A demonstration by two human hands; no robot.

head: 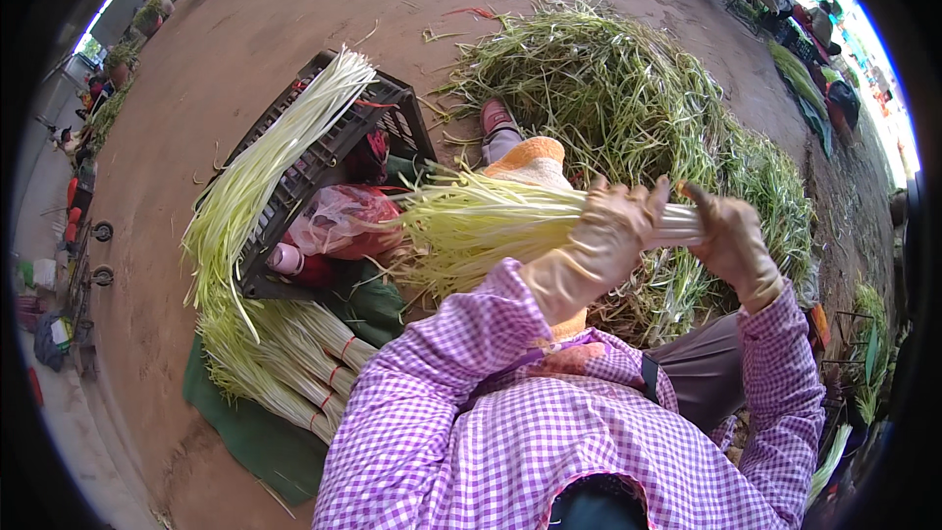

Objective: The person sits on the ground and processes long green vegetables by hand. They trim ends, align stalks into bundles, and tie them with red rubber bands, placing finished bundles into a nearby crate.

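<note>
My left hand (pixel 607 235), in a tan rubber glove, is closed around the stalks of a bunch of yellow-green leafy vegetable (pixel 493 217) with white stems, probably blanched chives. The leaves point left over an orange and cream cloth (pixel 541 158). At the white stem ends is my right hand (pixel 728 239), gloved too, its thumb and fingers touching the ends; whether it grips them is unclear. A loose pile of pale stalks (pixel 283 154) lies across an upturned black plastic crate (pixel 268 250). Below it, several bunches (pixel 294 361) tied with red bands rest on a green sheet (pixel 243 434).
A large heap of green trimmings (pixel 589 81) lies in front of me, reaching to the right. A clear and red plastic bag (pixel 342 221) and a pink cylindrical container (pixel 285 259) sit beside the crate. People and produce are at the far edges.
</note>
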